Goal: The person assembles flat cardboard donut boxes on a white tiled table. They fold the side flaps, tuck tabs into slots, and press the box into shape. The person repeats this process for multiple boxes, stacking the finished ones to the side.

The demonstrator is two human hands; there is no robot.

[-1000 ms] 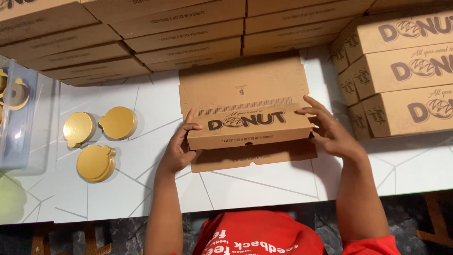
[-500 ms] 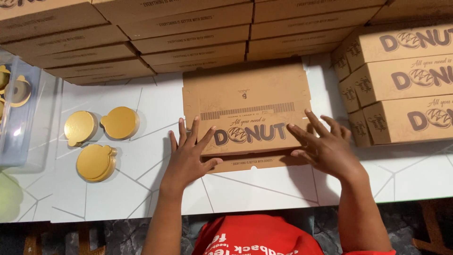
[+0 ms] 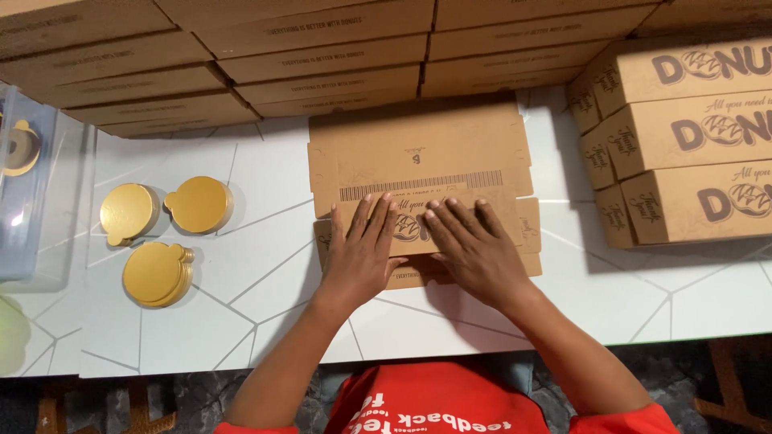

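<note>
- A flat, unfolded cardboard box [image 3: 418, 173] of plain brown kraft card lies on the white counter [image 3: 257, 281], near its middle, with printed lettering and a striped band across its matte face.
- The left hand [image 3: 362, 249] lies palm down on the box's front flap, fingers spread wide and holding nothing.
- The right hand [image 3: 474, 249] lies just beside it, also flat and spread, pressing the same flap; the two hands nearly touch at the fingertips.
- The counter is smooth and glossy, crossed by thin grey lines in an angular pattern.
- Three stacks of shiny gold cake boards [image 3: 157, 273], round with small tabs, sit to the left, well apart from the box.
- Rows of folded brown boxes [image 3: 322, 68] lie stacked behind the flat box, just beyond its far edge.
- More assembled boxes [image 3: 683, 145], rectangular and stacked, stand to the right.
- A clear plastic bin [image 3: 28, 201] sits at the far left edge.
</note>
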